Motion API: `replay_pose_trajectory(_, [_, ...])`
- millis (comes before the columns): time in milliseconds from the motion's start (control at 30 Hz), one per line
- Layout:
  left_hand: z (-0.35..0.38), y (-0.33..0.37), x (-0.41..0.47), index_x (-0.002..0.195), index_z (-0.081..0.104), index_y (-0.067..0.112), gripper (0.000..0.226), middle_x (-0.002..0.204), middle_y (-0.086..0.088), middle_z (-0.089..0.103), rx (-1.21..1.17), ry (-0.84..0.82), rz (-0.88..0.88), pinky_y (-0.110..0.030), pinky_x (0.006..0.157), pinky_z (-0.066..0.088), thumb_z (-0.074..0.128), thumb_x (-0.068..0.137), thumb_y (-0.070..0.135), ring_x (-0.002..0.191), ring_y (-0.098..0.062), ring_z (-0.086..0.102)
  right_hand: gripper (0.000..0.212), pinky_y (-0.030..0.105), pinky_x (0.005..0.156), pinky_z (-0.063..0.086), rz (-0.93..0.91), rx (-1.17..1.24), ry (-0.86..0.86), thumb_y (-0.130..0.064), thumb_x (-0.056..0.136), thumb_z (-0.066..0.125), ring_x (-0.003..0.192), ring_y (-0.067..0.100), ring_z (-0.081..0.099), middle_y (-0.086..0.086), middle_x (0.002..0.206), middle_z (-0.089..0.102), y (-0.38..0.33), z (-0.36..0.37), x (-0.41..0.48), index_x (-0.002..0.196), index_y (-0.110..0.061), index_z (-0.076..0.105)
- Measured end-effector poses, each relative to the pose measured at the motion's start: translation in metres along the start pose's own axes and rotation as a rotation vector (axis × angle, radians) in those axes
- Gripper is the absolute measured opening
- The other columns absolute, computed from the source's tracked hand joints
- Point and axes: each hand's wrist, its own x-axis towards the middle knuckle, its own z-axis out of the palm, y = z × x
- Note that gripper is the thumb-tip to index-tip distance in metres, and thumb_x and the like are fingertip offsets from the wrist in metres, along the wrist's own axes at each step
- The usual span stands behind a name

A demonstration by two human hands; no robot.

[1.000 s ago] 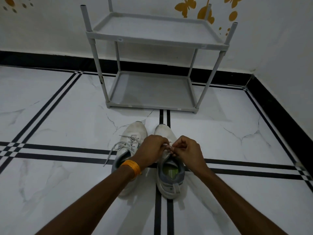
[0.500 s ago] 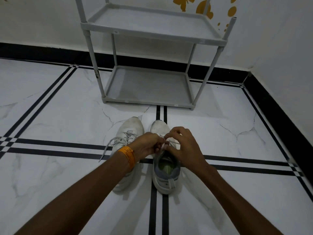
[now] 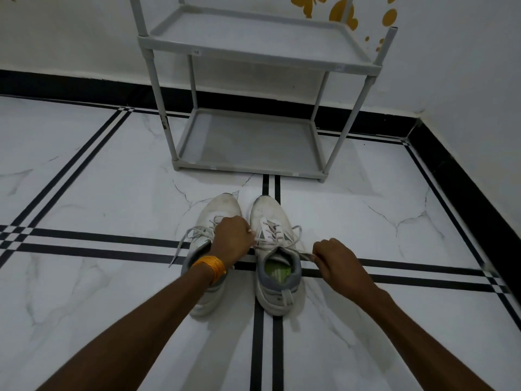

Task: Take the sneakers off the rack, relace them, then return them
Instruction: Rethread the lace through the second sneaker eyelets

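Note:
Two white sneakers stand side by side on the floor, toes toward the rack. The right sneaker (image 3: 275, 266) has a grey collar and a green insole. My right hand (image 3: 332, 256) pinches one end of its lace (image 3: 306, 254) and holds it out taut to the right. My left hand (image 3: 232, 239) grips the other lace end at the sneaker's left side, over the gap between the shoes. The left sneaker (image 3: 217, 213) is partly hidden under my left wrist, its lace lying loose to the left. The grey two-shelf rack (image 3: 253, 60) stands bare behind the shoes.
A white wall with a black skirting runs behind the rack, and a second wall (image 3: 473, 114) closes the corner on the right. The floor is white marble (image 3: 98, 193) with black inlay lines.
My hands have parted: the right hand has drawn the lace end out to the right and the left hand has shifted left. The camera has tipped slightly down and nearer.

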Motion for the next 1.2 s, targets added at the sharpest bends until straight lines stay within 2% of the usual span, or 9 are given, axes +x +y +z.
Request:
replay_pose_trajectory(267, [0.013, -0.004, -0.004, 0.084, 0.074, 0.007, 0.028, 0.081, -0.016, 0.074, 0.148, 0.077, 0.109, -0.036, 0.07, 0.051, 0.053, 0.092, 0.024, 0.078, -0.031, 0.068, 0.019, 0.029, 0.059, 0.029, 0.051, -0.034, 0.063, -0.008, 0.089, 0.056, 0.065, 0.015, 0.036, -0.004, 0.069, 0.042, -0.004, 0.012, -0.004, 0.073, -0.013, 0.046])
replay_pose_trajectory(433, [0.007, -0.007, -0.004, 0.086, 0.071, 0.006, 0.012, 0.082, -0.016, 0.073, 0.111, 0.023, 0.179, -0.036, 0.069, 0.051, 0.059, 0.082, 0.006, 0.08, -0.032, 0.067, 0.029, 0.031, 0.052, 0.03, 0.286, 0.378, 0.094, -0.01, 0.096, 0.047, 0.053, 0.011, 0.038, -0.004, 0.058, 0.044, -0.018, 0.019, 0.003, 0.069, -0.014, 0.04])
replay_pose_trajectory(500, [0.002, -0.007, -0.003, 0.087, 0.067, 0.002, 0.012, 0.086, -0.021, 0.071, 0.196, -0.028, 0.224, -0.037, 0.07, 0.049, 0.06, 0.078, 0.001, 0.083, -0.037, 0.065, 0.027, 0.035, 0.054, 0.034, 0.251, 0.262, 0.069, -0.015, 0.099, 0.043, 0.054, 0.017, 0.044, -0.002, 0.06, 0.046, -0.019, 0.023, 0.004, 0.072, -0.013, 0.04])
replay_pose_trajectory(600, [-0.007, -0.001, -0.002, 0.083, 0.065, -0.001, 0.011, 0.084, -0.026, 0.068, 0.313, -0.042, 0.281, -0.034, 0.063, 0.039, 0.066, 0.073, -0.001, 0.079, -0.041, 0.064, 0.02, 0.034, 0.053, 0.033, 0.218, -0.134, -0.016, -0.024, 0.098, 0.041, 0.058, 0.024, 0.047, 0.002, 0.068, 0.051, -0.015, 0.022, -0.002, 0.081, -0.015, 0.043])
replay_pose_trajectory(700, [-0.005, -0.005, 0.001, 0.064, 0.059, 0.003, 0.027, 0.058, -0.02, 0.062, 0.416, -0.074, 0.306, -0.03, 0.045, 0.035, 0.08, 0.048, -0.003, 0.049, -0.038, 0.059, 0.02, 0.024, 0.04, 0.01, 0.154, -0.34, -0.083, -0.021, 0.081, 0.068, 0.038, 0.023, 0.043, 0.003, 0.056, 0.053, -0.01, 0.021, -0.006, 0.076, -0.012, 0.05])
replay_pose_trajectory(767, [0.003, -0.015, 0.002, 0.062, 0.058, 0.005, 0.035, 0.052, -0.017, 0.059, 0.412, -0.07, 0.315, -0.029, 0.038, 0.04, 0.084, 0.041, -0.003, 0.041, -0.035, 0.056, 0.03, 0.019, 0.043, 0.0, 0.167, -0.37, -0.05, -0.014, 0.066, 0.08, 0.028, 0.02, 0.033, 0.001, 0.044, 0.048, -0.006, 0.023, -0.005, 0.067, -0.012, 0.05])
replay_pose_trajectory(867, [0.001, -0.012, -0.001, 0.072, 0.062, 0.0, 0.022, 0.062, -0.023, 0.064, 0.39, -0.012, 0.322, -0.037, 0.049, 0.047, 0.076, 0.055, -0.003, 0.054, -0.041, 0.061, 0.034, 0.017, 0.043, 0.005, 0.19, -0.352, -0.07, -0.011, 0.06, 0.082, 0.027, 0.017, 0.028, 0.0, 0.04, 0.046, -0.007, 0.024, -0.005, 0.063, -0.012, 0.049])
replay_pose_trajectory(1000, [-0.004, -0.008, 0.004, 0.087, 0.067, 0.0, 0.016, 0.087, -0.022, 0.069, 0.263, 0.1, 0.14, -0.033, 0.066, 0.044, 0.065, 0.074, 0.007, 0.083, -0.038, 0.063, 0.032, 0.016, 0.045, -0.002, 0.148, -0.369, -0.02, -0.012, 0.063, 0.084, 0.033, 0.012, 0.021, -0.001, 0.04, 0.048, -0.008, 0.025, -0.008, 0.063, -0.012, 0.051])
replay_pose_trajectory(1200, [0.0, -0.01, 0.004, 0.085, 0.063, 0.0, 0.015, 0.088, -0.022, 0.069, 0.196, 0.096, 0.058, -0.03, 0.063, 0.038, 0.065, 0.073, 0.008, 0.085, -0.038, 0.063, 0.028, 0.022, 0.036, 0.022, 0.141, -0.4, 0.013, -0.015, 0.07, 0.078, 0.033, 0.014, 0.027, -0.001, 0.043, 0.05, 0.002, 0.034, -0.013, 0.067, -0.014, 0.05])
